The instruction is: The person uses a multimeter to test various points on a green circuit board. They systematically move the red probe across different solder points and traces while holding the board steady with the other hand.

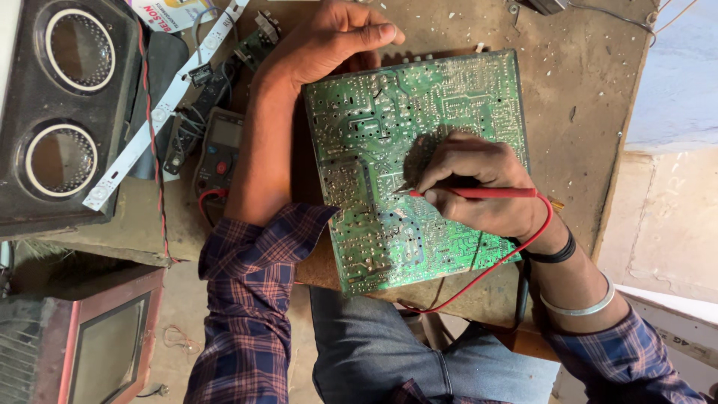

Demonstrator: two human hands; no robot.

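A large green circuit board (374,127) lies solder side up on a worn wooden bench (576,90). My left hand (329,37) grips the board's far left corner, thumb over its top edge. My right hand (479,183) rests on the middle of the board, pinching a red test probe (486,193) like a pen. The probe's metal tip touches the solder joints just left of my fingers. A red lead (516,251) loops from the probe around my wrist and under the board's near edge.
A multimeter (217,153) with a red lead sits left of my forearm. A white LED strip (161,105) and tangled wires lie beside it. A dark speaker cabinet (60,105) stands at far left, an old television set (97,344) on the floor below.
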